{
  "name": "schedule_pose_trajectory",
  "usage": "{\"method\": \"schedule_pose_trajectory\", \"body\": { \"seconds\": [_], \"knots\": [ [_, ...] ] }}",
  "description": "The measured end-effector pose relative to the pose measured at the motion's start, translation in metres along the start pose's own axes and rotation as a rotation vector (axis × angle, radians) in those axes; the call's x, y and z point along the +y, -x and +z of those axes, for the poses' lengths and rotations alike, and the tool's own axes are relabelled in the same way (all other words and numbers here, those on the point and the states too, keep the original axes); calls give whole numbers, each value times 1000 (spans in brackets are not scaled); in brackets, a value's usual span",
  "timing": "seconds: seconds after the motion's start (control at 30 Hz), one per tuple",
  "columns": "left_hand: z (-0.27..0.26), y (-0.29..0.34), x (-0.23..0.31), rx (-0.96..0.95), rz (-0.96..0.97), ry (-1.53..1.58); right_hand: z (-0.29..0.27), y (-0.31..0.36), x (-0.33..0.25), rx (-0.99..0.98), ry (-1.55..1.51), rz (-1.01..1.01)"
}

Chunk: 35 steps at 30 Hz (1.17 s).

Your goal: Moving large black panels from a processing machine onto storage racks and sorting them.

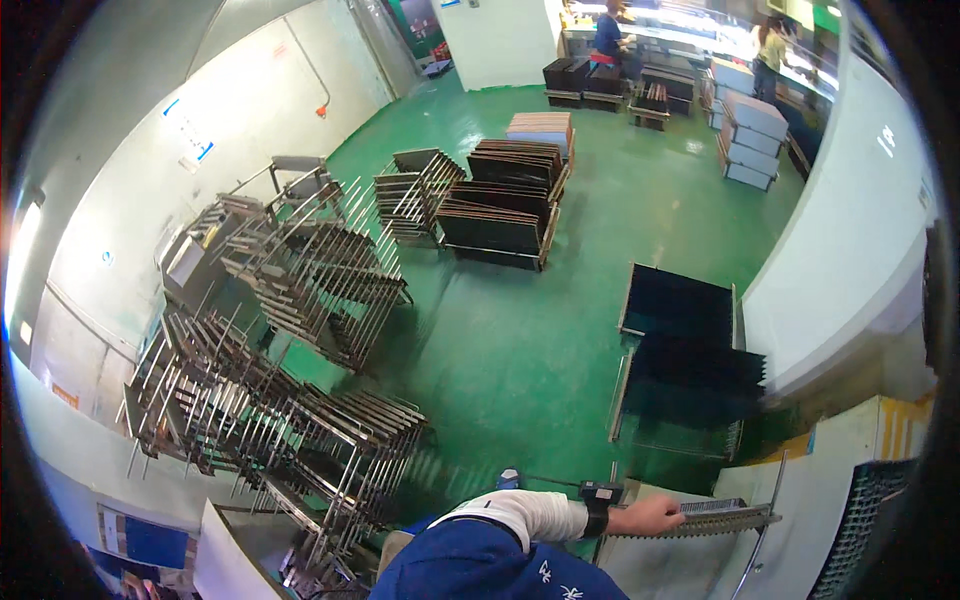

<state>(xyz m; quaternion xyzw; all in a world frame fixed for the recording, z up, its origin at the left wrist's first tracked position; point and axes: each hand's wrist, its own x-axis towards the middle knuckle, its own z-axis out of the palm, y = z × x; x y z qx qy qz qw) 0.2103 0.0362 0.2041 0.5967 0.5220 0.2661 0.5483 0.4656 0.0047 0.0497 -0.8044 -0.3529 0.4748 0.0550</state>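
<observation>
My left hand (pixel 648 516) reaches right across the lower edge from a white sleeve, with a black device (pixel 600 494) strapped at the wrist. Its fingers are curled over the near end of a toothed metal rail (pixel 735 518), part of a metal rack. Beneath the rail is a pale flat surface (pixel 660 555). A thin upright metal rod (pixel 768 520) stands at the rail's far end. My right hand does not show.
Empty metal racks (pixel 320 440) crowd the left. Racks filled with dark panels (pixel 495 235) stand mid-floor, and two more dark-filled racks (pixel 680 305) are ahead right. White boxes (pixel 750 140) are stacked at the back. Two people (pixel 608 38) work at a lit bench. A white wall (pixel 860 240) bounds the right.
</observation>
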Motion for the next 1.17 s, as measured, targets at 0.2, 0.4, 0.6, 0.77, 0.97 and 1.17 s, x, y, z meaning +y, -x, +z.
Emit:
{"method": "schedule_pose_trajectory", "body": {
  "seconds": [0.2,0.4,0.6,0.77,0.97,1.17],
  "knots": [
    [-81,57,-17,100,-11,142,47,33,-61,-41,84,-38],
    [-181,130,-52,360,-101,177,112,71,-129,-125,221,-96],
    [-270,201,-101,777,-185,137,157,94,-188,-195,373,-167],
    [-321,269,-142,1090,-325,191,175,86,-244,-225,460,-229],
    [-336,342,-172,1535,-455,241,226,44,-356,-222,345,-312],
    [-313,405,-179,1885,-621,275,354,75,-460,-882,403,-639]
  ]
}}
